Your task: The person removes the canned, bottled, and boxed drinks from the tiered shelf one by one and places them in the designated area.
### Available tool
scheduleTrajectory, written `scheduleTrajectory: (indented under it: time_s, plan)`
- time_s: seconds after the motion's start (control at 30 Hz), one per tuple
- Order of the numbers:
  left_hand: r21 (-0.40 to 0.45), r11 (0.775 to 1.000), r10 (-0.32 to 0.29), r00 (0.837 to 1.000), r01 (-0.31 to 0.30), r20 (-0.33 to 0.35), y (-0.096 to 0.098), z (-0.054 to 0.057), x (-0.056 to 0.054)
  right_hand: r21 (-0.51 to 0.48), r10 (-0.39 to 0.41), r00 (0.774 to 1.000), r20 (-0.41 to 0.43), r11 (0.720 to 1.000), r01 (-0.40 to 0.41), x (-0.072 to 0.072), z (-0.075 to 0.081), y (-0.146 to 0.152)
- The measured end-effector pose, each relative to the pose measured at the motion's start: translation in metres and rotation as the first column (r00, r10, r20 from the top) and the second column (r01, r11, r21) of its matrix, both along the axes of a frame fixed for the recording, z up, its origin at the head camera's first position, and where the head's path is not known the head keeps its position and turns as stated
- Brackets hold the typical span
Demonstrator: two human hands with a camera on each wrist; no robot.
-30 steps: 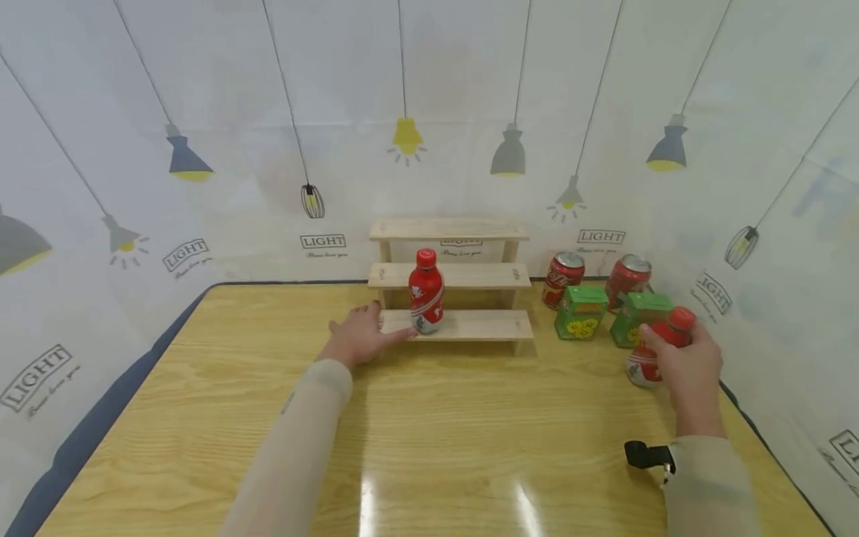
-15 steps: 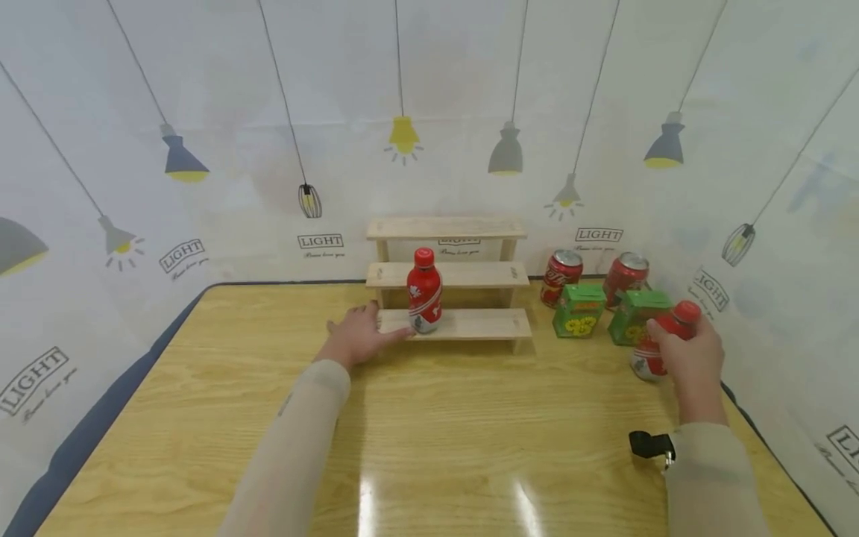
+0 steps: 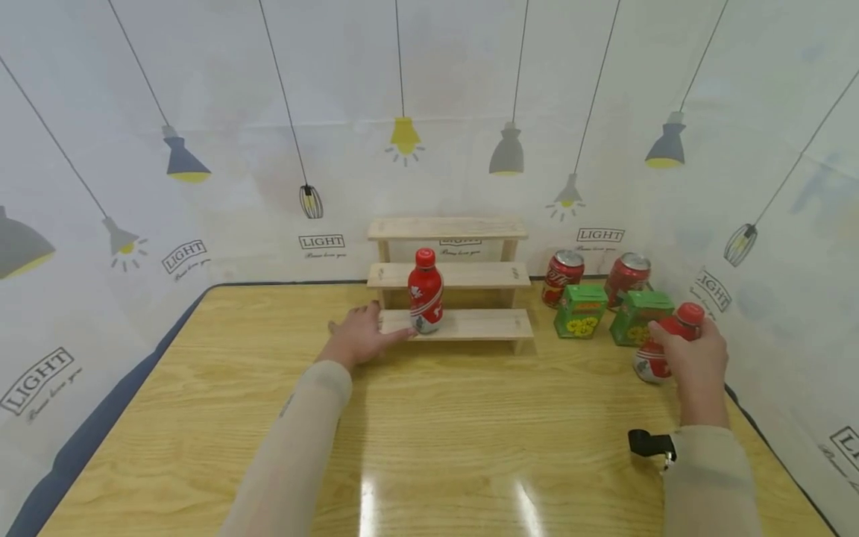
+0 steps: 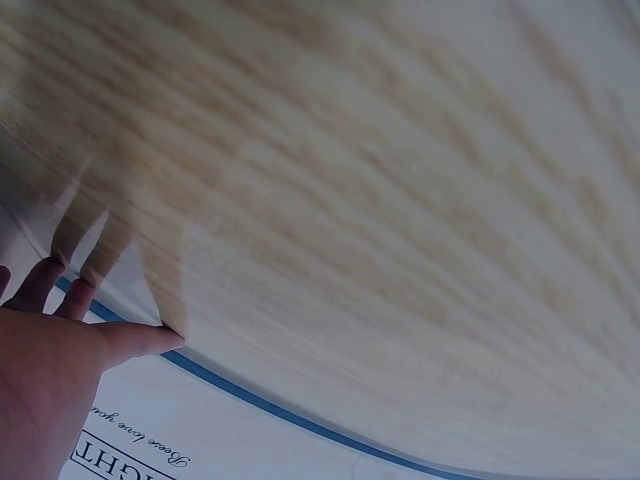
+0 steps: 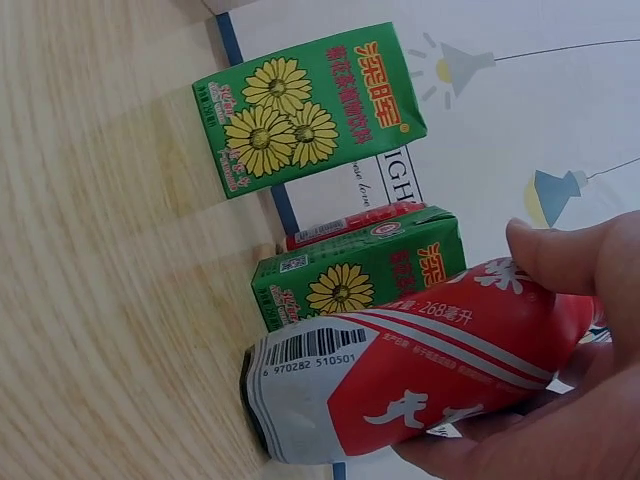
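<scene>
In the head view, my right hand (image 3: pixel 694 365) grips a red and white bottle (image 5: pixel 440 360) with a red cap, at the table's right side. The bottle leans slightly; whether its base touches the table I cannot tell. Just behind it stands a green drink box (image 5: pixel 340 285) with yellow flowers. My left hand (image 3: pixel 359 335) lies with fingers spread at the left end of a three-step wooden shelf (image 3: pixel 479 324), its thumb reaching along the lowest step's front. A second red bottle (image 3: pixel 426 292) stands upright on that step, close to the thumb tip.
Another green drink box (image 5: pixel 310 110) stands left of the first. Behind the boxes are two red cans (image 3: pixel 564 277), the right one partly hidden. A printed wall sheet (image 3: pixel 255 149) rises behind and beside the wooden table (image 3: pixel 470 432).
My right hand and the gripped bottle have shifted slightly right and away from me. The left hand and the bottle on the shelf have stayed in place.
</scene>
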State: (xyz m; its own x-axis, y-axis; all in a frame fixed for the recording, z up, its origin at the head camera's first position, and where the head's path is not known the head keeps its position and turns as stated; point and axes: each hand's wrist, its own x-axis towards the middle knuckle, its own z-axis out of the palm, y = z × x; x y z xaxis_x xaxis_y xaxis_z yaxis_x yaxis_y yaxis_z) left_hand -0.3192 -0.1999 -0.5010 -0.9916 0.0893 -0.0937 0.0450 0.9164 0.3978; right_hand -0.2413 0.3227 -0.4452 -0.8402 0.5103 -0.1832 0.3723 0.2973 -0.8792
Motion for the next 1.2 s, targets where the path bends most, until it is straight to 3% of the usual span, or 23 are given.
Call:
scheduleTrajectory:
  time_s: [0.33,0.53,0.67,0.77,0.97,1.2]
  plan:
    - [0.012,1.000,0.005,1.000,-0.005,-0.005,0.000,-0.005,-0.003,0.017,0.045,0.999,0.011,0.999,-0.045,0.010,0.009,0.002]
    - [0.012,1.000,0.002,1.000,-0.002,-0.002,-0.001,-0.003,-0.001,0.027,-0.037,0.998,-0.048,0.999,0.039,0.018,0.037,-0.007]
    - [0.005,1.000,-0.002,1.000,0.002,-0.004,-0.001,-0.002,-0.002,-0.014,-0.118,0.987,-0.111,0.993,0.117,0.027,0.060,-0.024]
    - [-0.002,1.000,-0.004,1.000,0.004,-0.003,-0.001,0.000,-0.002,-0.011,-0.129,0.978,-0.164,0.992,0.129,0.030,0.072,-0.039]
    - [-0.003,1.000,-0.009,1.000,0.009,0.000,0.000,0.003,-0.003,0.039,-0.013,0.961,-0.277,0.999,0.025,0.027,0.082,-0.084]
    - [-0.005,1.000,-0.006,1.000,0.006,-0.001,0.001,0.000,-0.001,-0.034,0.107,0.903,-0.415,0.991,-0.133,0.009,0.078,-0.143]
